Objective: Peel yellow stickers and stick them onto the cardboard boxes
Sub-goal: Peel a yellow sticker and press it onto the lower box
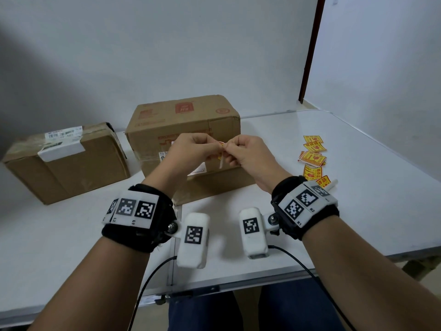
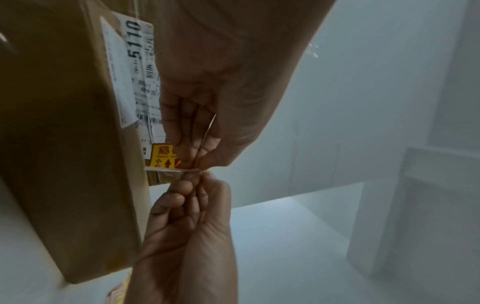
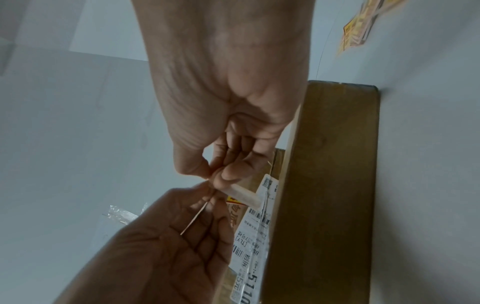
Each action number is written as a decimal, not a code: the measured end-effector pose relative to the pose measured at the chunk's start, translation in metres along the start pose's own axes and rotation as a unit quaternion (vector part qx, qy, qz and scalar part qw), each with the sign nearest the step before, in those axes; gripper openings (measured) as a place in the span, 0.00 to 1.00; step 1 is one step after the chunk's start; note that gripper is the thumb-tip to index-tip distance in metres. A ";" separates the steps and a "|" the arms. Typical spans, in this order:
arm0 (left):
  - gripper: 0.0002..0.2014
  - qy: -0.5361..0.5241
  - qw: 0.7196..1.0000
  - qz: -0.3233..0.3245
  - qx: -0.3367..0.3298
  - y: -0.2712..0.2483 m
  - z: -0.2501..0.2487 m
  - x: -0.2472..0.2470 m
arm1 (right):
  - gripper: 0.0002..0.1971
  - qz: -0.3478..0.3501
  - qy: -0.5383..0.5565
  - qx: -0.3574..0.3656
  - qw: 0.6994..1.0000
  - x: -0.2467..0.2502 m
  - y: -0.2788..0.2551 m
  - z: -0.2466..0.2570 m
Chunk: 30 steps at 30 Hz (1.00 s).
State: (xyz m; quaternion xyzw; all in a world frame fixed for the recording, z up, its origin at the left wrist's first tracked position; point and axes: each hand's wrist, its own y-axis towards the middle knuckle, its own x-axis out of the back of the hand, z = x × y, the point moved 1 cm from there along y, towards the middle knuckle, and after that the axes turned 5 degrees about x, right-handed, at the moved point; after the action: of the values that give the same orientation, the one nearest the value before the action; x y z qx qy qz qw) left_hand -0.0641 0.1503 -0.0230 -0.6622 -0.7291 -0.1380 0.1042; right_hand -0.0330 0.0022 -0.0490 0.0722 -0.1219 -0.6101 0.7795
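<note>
Here, yellow sticker (image 1: 221, 149) pinched between both hands' fingers (image 1: 229, 146), before box (image 1: 183, 120)

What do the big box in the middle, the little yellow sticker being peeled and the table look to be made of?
The big box looks like brown corrugated cardboard, matt, creased at its corners, with clear tape glinting over its paper label. The yellow sticker seems printed paper or thin film, slightly glossy, coming off a pale backing strip pinched between both hands. The table looks like smooth white plastic or laminate; which one is unclear.

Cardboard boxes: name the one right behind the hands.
The taller cardboard box in the middle, red-printed on top; the flatter box sits off to the left.
</note>
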 end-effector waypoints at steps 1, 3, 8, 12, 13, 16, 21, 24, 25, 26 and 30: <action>0.09 -0.019 1.000 0.013 0.007 -0.001 0.000 0.000 | 0.08 0.004 0.003 0.000 1.000 0.000 0.000 0.000; 0.10 -0.045 0.998 0.033 0.022 -0.001 0.001 0.001 | 0.09 0.013 0.008 -0.002 1.000 0.001 -0.001 0.002; 0.08 -0.064 0.996 0.054 0.037 -0.001 0.006 0.004 | 0.09 0.035 0.017 -0.016 0.999 0.002 -0.003 0.002; 0.08 0.014 1.000 0.027 0.003 -0.002 0.006 0.002 | 0.08 0.049 0.021 -0.028 0.998 0.001 -0.003 0.001; 0.09 0.038 0.999 0.012 -0.004 -0.002 0.006 0.003 | 0.08 0.050 0.018 -0.030 0.998 0.002 -0.004 0.001; 0.10 0.056 0.998 -0.037 0.003 0.002 0.008 0.013 | 0.09 0.032 0.030 -0.045 0.998 0.008 -0.005 -0.002; 0.08 0.061 0.997 -0.038 -0.025 0.004 0.007 0.016 | 0.10 0.045 0.107 -0.051 0.992 0.008 -0.006 -0.001; 0.09 0.076 0.996 -0.028 -0.048 0.001 0.004 0.005 | 0.16 0.060 0.081 -0.049 0.994 0.000 -0.004 0.001; 0.09 0.081 0.995 -0.028 -0.054 0.001 0.003 0.002 | 0.16 0.057 0.073 -0.050 0.994 -0.001 -0.003 0.001; 0.09 0.083 0.994 -0.030 -0.057 0.000 0.003 0.001 | 0.16 0.053 0.069 -0.051 0.995 -0.001 -0.002 -0.001; 0.10 0.065 0.997 -0.012 -0.046 -0.001 0.004 -0.001 | 0.09 0.045 0.083 -0.049 0.994 0.003 -0.002 -0.003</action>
State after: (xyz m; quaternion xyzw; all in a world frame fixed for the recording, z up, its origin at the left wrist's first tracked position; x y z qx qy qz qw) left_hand -0.0645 0.1507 -0.0275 -0.6471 -0.7216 -0.2152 0.1192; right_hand -0.0330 -0.0016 -0.0523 0.0788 -0.0298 -0.5712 0.8165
